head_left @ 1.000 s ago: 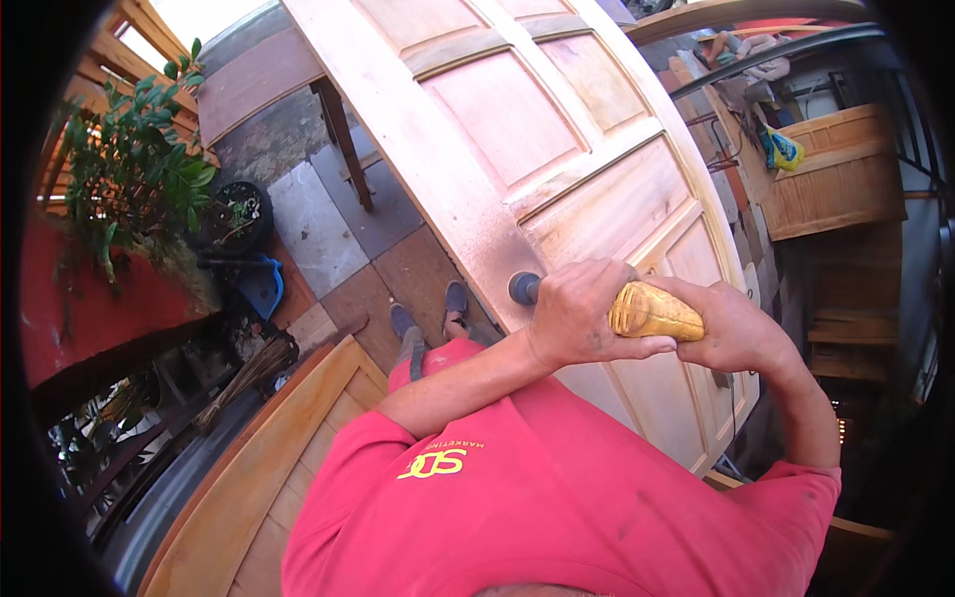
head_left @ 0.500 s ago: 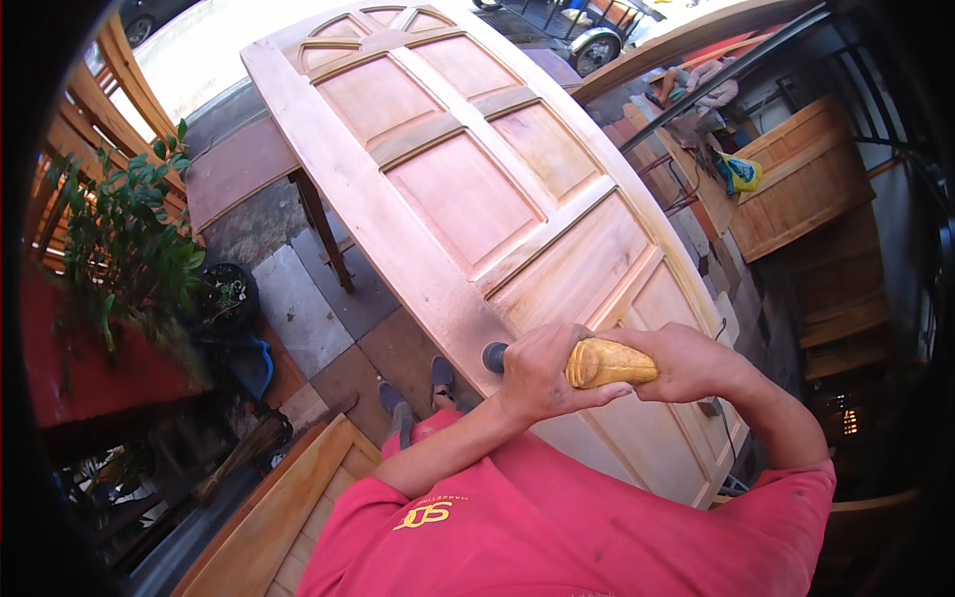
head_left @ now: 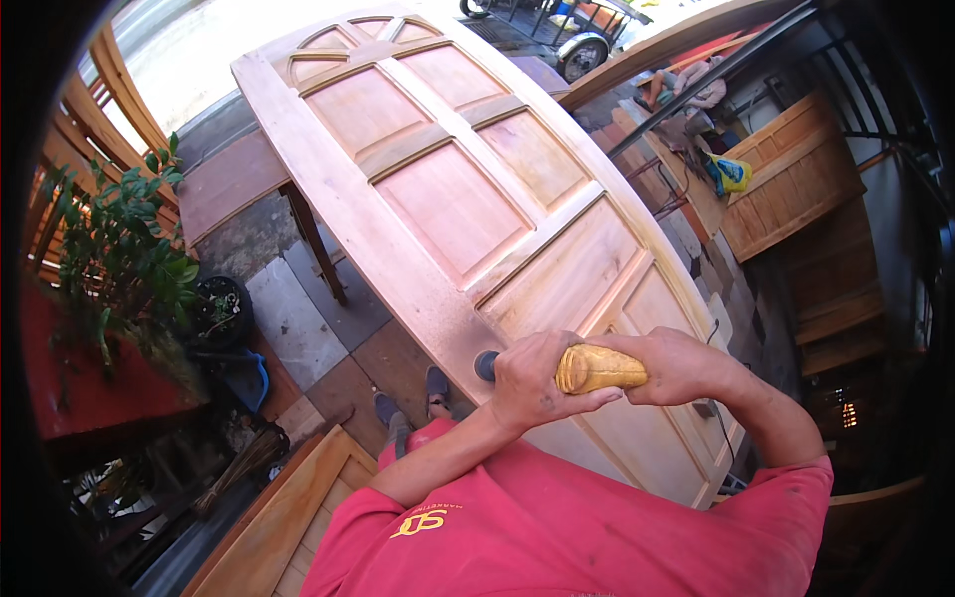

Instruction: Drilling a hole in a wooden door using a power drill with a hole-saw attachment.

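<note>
A large pale wooden panelled door (head_left: 418, 269) lies flat and raised in front of me, its arched panels at the far end. My left hand (head_left: 532, 383) and my right hand (head_left: 671, 366) are both closed round a power sander (head_left: 602, 368) with a worn yellow body. The tool's dark round end (head_left: 485, 365) pokes out past my left hand, over the door's left edge board. A darkened patch (head_left: 473, 333) marks the wood just beyond it. My hands hide most of the tool, and its contact with the wood is not visible.
A cord (head_left: 729, 438) hangs by the door's right edge. Left are a potted plant (head_left: 221, 308), a blue dustpan (head_left: 257, 383) and a brown table (head_left: 234, 179). Another wooden panel (head_left: 298, 517) leans near my left side. A person (head_left: 696, 80) is at the far right.
The whole view has shifted slightly, with the door lower and further left in it. My hands and the sander keep nearly the same place over the door.
</note>
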`<act>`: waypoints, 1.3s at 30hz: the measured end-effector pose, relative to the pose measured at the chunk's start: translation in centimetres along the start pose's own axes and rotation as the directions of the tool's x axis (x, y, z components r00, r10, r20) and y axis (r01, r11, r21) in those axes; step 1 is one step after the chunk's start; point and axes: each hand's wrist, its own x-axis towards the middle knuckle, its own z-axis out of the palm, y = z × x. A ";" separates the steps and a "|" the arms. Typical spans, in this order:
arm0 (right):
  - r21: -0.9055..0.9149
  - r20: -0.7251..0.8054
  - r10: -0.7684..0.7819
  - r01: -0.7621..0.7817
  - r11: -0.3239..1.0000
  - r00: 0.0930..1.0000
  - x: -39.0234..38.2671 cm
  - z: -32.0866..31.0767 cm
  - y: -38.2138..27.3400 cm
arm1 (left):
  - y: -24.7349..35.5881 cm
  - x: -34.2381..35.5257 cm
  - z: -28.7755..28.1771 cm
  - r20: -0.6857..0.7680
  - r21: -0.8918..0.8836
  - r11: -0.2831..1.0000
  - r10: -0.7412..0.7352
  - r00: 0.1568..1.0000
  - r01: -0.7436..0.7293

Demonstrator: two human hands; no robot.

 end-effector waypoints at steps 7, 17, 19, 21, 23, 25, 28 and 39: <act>-0.004 0.013 0.019 -0.019 1.000 1.000 0.0 0.0 0.0 | 0.0 0.0 0.0 0.015 -0.002 1.000 0.000 1.000 0.000; 0.028 -0.012 -0.039 0.039 0.999 0.999 0.0 0.3 0.5 | -0.5 -0.1 0.5 -0.004 -0.039 0.999 0.012 1.000 -0.012; 0.032 -0.003 -0.029 0.029 0.999 1.000 0.1 0.3 0.5 | -0.5 -0.1 0.5 0.003 -0.026 1.000 0.008 1.000 -0.008; 0.031 0.003 -0.019 0.019 0.999 1.000 0.1 0.1 0.4 | -0.5 0.0 0.5 0.006 -0.033 0.999 0.001 1.000 -0.001; 0.022 0.015 -0.009 0.009 1.000 1.000 0.1 0.1 0.5 | -0.4 -0.1 0.5 0.004 -0.023 1.000 0.011 1.000 -0.011; 0.007 -0.010 -0.032 0.032 0.999 0.999 0.2 0.1 0.5 | -0.5 0.1 0.5 0.005 -0.026 1.000 0.012 1.000 -0.012; 0.009 -0.018 -0.054 0.054 0.998 0.998 0.2 0.2 0.6 | -0.5 0.0 0.5 -0.005 -0.019 0.999 0.025 1.000 -0.025; 0.041 0.023 -0.019 0.018 0.999 1.000 0.3 -0.1 0.3 | -0.4 0.0 0.2 0.021 0.007 1.000 0.014 1.000 -0.015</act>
